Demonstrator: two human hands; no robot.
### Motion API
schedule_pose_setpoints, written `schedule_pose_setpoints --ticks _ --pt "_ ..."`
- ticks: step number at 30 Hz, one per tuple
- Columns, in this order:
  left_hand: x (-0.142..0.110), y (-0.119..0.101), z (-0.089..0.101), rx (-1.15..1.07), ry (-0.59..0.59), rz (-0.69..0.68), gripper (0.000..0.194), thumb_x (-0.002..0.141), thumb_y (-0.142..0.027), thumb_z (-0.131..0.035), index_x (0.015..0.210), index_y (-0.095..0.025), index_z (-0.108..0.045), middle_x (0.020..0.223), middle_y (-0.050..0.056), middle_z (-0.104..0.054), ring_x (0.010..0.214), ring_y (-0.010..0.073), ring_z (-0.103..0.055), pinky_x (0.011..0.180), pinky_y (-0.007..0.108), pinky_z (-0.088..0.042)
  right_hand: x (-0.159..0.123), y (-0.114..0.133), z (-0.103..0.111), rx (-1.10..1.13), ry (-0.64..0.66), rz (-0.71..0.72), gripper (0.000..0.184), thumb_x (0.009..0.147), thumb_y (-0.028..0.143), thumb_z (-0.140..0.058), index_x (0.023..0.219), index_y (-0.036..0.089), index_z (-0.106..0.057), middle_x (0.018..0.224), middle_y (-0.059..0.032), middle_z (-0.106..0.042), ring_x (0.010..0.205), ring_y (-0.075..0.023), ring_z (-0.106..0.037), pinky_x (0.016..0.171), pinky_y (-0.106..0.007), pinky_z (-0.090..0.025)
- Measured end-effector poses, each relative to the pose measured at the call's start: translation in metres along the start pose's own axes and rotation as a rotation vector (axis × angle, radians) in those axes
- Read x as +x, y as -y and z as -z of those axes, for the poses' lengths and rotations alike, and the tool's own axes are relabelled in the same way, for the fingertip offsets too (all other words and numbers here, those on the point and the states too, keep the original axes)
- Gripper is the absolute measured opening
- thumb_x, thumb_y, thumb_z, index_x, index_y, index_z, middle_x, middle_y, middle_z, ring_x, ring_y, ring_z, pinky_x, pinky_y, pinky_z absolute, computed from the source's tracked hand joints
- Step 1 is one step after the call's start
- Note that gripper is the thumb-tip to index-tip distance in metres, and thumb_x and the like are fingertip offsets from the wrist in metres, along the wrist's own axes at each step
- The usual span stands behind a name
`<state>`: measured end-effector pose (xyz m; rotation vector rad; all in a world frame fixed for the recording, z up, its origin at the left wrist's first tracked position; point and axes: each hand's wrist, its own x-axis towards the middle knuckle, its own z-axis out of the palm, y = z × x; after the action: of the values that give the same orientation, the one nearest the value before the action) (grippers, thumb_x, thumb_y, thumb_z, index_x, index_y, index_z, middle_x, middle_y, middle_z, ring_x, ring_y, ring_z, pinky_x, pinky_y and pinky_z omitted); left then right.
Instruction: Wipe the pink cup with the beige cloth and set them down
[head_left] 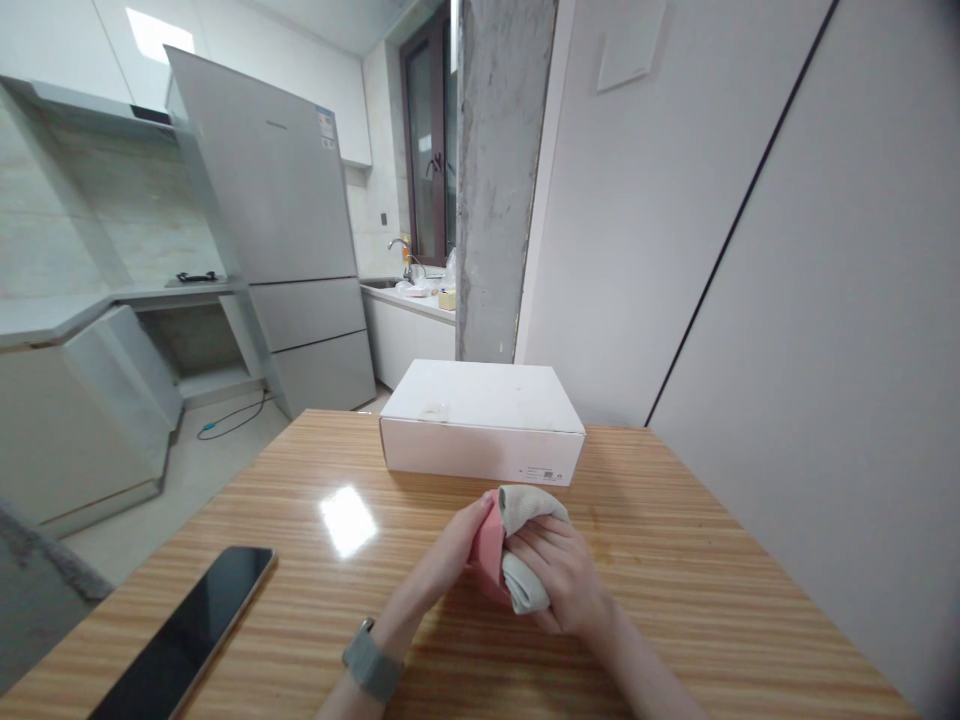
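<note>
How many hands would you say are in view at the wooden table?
2: the left hand grips the pink object at its left side; the right hand holds the pale cloth against it. No others show.

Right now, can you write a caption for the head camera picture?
Left hand holds pink container, right hand holds cloth, by a white box.

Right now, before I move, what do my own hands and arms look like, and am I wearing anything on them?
Your left hand and right hand are both ungloved. The left wrist has a grey-green band with a metallic edge, apparently a watch; its face is turned away. Nothing is worn on the right wrist. No sleeves show on either forearm.
</note>
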<state>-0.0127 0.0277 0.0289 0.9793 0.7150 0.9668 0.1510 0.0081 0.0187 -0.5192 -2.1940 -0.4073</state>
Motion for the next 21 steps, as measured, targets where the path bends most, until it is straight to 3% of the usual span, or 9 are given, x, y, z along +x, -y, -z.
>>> schedule_pose_setpoints --ticks 6,11,15,21 --pt "0.002 0.015 0.004 -0.119 0.155 0.000 0.051 0.086 -0.046 -0.052 0.126 -0.015 -0.058 0.123 0.008 -0.064 0.125 0.0305 -0.047 0.104 0.042 -0.035 -0.007 -0.006 0.000 -0.013 -0.017 -0.091 0.033 0.082 0.029 -0.034 0.100 0.015 -0.058 0.085 -0.0122 -0.069 0.078 -0.0254 -0.065 0.080 -0.043 -0.049" --pt "0.005 0.014 0.002 -0.115 0.031 -0.038 0.048 0.086 -0.052 -0.047 0.099 -0.012 -0.070 0.099 0.008 -0.071 0.110 0.0265 -0.056 0.104 0.037 -0.032 -0.002 0.006 -0.006 -0.011 -0.002 -0.013 0.040 0.085 0.033 -0.030 0.105 0.013 -0.058 0.088 -0.0135 -0.070 0.082 -0.0257 -0.066 0.082 -0.042 -0.050" --pt "0.005 0.005 0.004 0.061 -0.065 -0.100 0.030 0.081 -0.045 -0.057 0.076 -0.017 -0.067 0.082 0.003 -0.068 0.095 0.0236 -0.055 0.097 0.034 -0.034 0.001 0.013 -0.011 0.008 0.025 0.015 0.040 0.083 0.033 -0.032 0.103 0.010 -0.059 0.087 -0.0146 -0.070 0.080 -0.0255 -0.066 0.083 -0.041 -0.050" --pt "0.003 0.001 0.000 0.131 -0.062 -0.178 0.026 0.081 -0.043 -0.059 0.071 -0.019 -0.059 0.075 -0.001 -0.059 0.081 0.0179 -0.049 0.086 0.030 -0.036 -0.001 0.006 -0.006 0.067 0.062 -0.042 0.033 0.083 0.029 -0.033 0.100 0.015 -0.058 0.087 -0.0118 -0.069 0.080 -0.0241 -0.064 0.083 -0.041 -0.049"
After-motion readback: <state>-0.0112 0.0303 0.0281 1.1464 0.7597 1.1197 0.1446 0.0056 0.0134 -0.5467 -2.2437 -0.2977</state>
